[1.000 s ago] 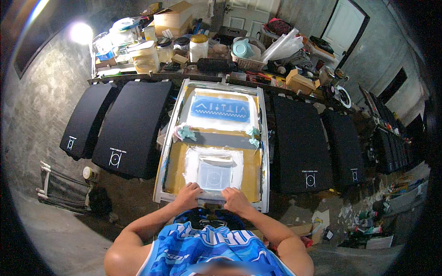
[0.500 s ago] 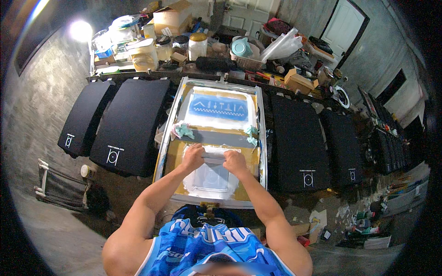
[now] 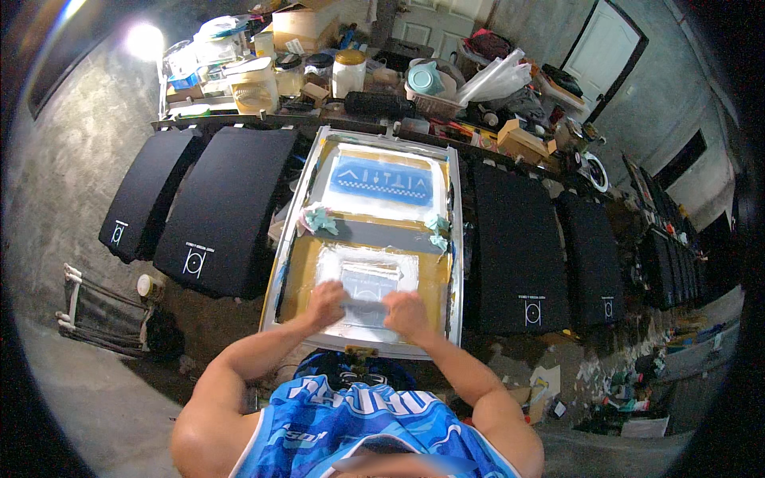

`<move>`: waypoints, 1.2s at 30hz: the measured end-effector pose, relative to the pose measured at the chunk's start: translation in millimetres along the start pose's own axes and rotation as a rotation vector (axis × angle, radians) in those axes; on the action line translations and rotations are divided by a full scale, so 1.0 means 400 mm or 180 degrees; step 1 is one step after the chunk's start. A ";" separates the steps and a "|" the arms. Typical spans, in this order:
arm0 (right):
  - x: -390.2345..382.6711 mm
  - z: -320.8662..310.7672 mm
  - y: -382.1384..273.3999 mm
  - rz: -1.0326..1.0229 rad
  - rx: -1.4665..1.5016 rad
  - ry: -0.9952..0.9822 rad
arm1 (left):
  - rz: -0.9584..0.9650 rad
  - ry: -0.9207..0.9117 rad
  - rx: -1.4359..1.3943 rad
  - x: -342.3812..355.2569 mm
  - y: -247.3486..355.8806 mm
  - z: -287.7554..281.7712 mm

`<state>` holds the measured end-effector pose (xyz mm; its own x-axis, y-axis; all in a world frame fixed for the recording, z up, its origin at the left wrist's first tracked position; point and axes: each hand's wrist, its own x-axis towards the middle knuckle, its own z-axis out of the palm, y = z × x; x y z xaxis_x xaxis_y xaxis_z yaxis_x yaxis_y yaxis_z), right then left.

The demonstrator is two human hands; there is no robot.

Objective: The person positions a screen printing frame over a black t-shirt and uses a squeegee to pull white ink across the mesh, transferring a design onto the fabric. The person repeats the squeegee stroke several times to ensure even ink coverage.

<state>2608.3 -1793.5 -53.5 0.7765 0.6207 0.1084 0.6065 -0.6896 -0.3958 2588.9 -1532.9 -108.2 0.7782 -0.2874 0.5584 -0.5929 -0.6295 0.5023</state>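
Note:
A screen-printing frame (image 3: 457,239) lies before me, its mesh bordered in tan. My left hand (image 3: 324,307) and my right hand (image 3: 409,315) are both closed on a grey squeegee (image 3: 366,306), one at each end. The squeegee lies across the lower, near part of the screen. Beyond it, white ink (image 3: 328,261) rings a paler window where part of a printed design shows. A blue stencil panel (image 3: 382,183) with light shapes fills the upper part. Crumpled pale-green rags (image 3: 319,221) sit at both sides of the grey band between the two panels.
Black garments stretched on boards flank the frame, a wide one (image 3: 227,207) at left and another (image 3: 518,247) at right, with small white prints. Behind is a cluttered table with tubs, a white jar (image 3: 348,76), a basket (image 3: 437,103) and a cardboard box (image 3: 522,142). Scraps litter the right-hand floor.
Both hands have drawn the squeegee toward me, from the middle of the screen to its near part. The mesh it crossed now shows a design with streaky white ink around it.

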 end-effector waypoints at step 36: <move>-0.167 0.049 -0.088 -0.0171 0.0060 0.0078 | 0.0167 -0.0622 -0.0113 -0.157 0.103 -0.053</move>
<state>2531.8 -1803.2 -64.8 0.7469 0.6472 0.1522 0.6443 -0.6481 -0.4059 2511.2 -1525.7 -108.6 0.7693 -0.4560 0.4475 -0.6380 -0.5851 0.5007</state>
